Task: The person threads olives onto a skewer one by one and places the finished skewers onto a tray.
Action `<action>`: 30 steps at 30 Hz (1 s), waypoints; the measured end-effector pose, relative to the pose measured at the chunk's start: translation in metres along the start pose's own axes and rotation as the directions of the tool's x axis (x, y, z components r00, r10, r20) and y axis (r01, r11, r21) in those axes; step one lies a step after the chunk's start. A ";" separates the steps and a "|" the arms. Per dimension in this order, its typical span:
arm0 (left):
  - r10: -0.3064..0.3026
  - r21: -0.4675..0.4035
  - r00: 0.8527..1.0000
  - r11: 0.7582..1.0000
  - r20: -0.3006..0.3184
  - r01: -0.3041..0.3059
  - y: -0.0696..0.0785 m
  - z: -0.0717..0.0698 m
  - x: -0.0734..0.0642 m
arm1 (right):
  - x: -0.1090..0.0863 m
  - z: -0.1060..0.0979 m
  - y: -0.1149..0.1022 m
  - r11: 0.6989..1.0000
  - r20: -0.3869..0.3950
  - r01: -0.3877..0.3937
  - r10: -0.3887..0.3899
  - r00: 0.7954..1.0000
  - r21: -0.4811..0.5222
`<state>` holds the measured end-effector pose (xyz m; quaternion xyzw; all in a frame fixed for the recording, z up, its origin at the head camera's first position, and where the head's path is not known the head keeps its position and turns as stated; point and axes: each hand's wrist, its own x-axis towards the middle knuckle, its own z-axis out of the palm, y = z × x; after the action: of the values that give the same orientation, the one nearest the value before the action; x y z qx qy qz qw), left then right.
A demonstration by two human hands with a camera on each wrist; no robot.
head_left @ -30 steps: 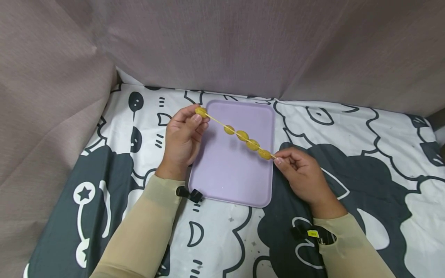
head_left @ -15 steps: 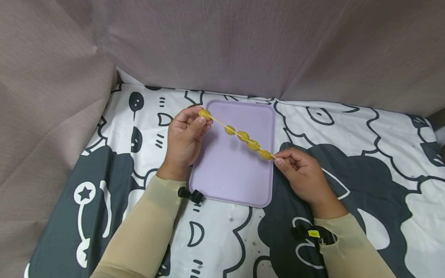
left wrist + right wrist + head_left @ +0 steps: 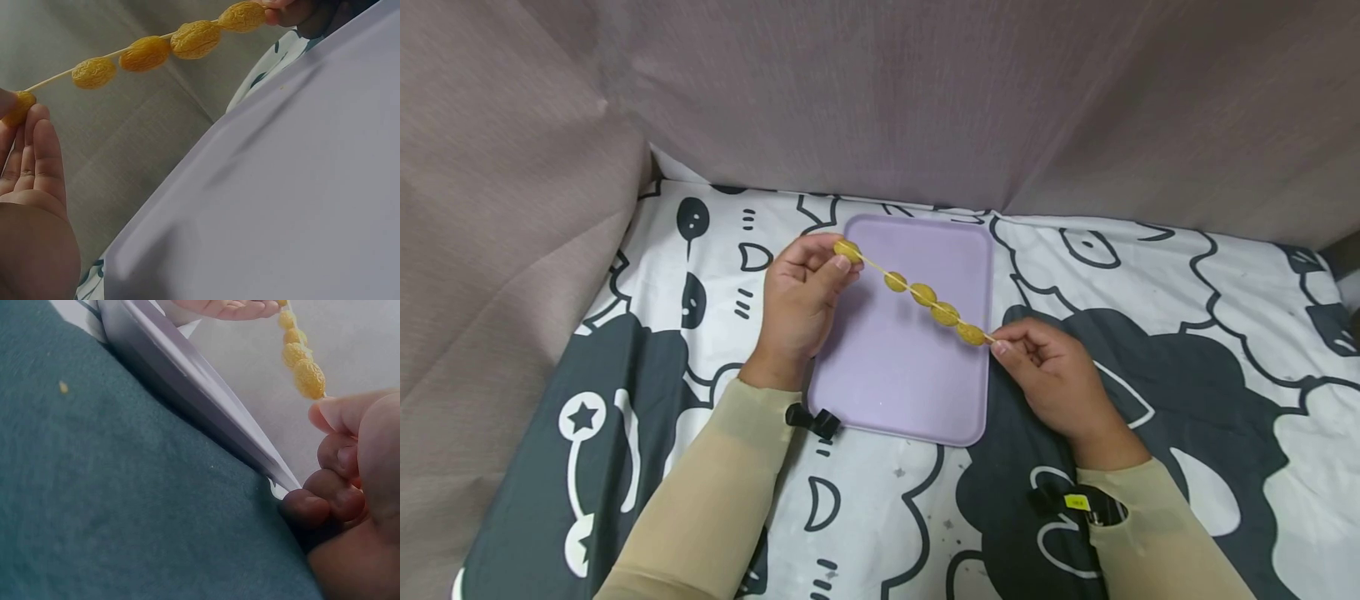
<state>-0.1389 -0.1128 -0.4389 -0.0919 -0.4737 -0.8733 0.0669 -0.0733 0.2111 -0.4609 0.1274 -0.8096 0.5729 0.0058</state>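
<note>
A thin wooden skewer (image 3: 873, 265) slants in the air over a lilac tray (image 3: 910, 392). Several wrinkled yellow dried fruits (image 3: 195, 39) are threaded on it, mostly grouped toward its right end. My left hand (image 3: 797, 308) pinches one more dried fruit (image 3: 847, 251) at the skewer's upper left end, with a bare stretch of stick between it and the others. Whether the stick's tip pokes out past that fruit is hidden by my fingers. My right hand (image 3: 1052, 379) pinches the skewer's short bare end, just beyond the last fruit (image 3: 309, 379).
The tray lies flat on a black, white and grey patterned cloth (image 3: 880, 517). Brownish-grey fabric (image 3: 880, 100) hangs behind and at the left. A small yellowish crumb (image 3: 63, 387) shows on the dark cloth in the right wrist view.
My left hand has moved slightly right and down, pushing its fruit a little along the skewer toward the others. My right hand and the grouped fruits stay nearly still.
</note>
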 end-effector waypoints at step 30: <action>-0.023 0.142 0.999 0.990 0.041 0.017 -0.003 0.006 -0.006 | 0.000 0.000 0.002 0.999 0.012 0.018 -0.018 1.000 -0.027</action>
<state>-0.1330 -0.1057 -0.4391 -0.1006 -0.5366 -0.8360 0.0545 -0.0738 0.2115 -0.4623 0.1380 -0.8160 0.5612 0.0080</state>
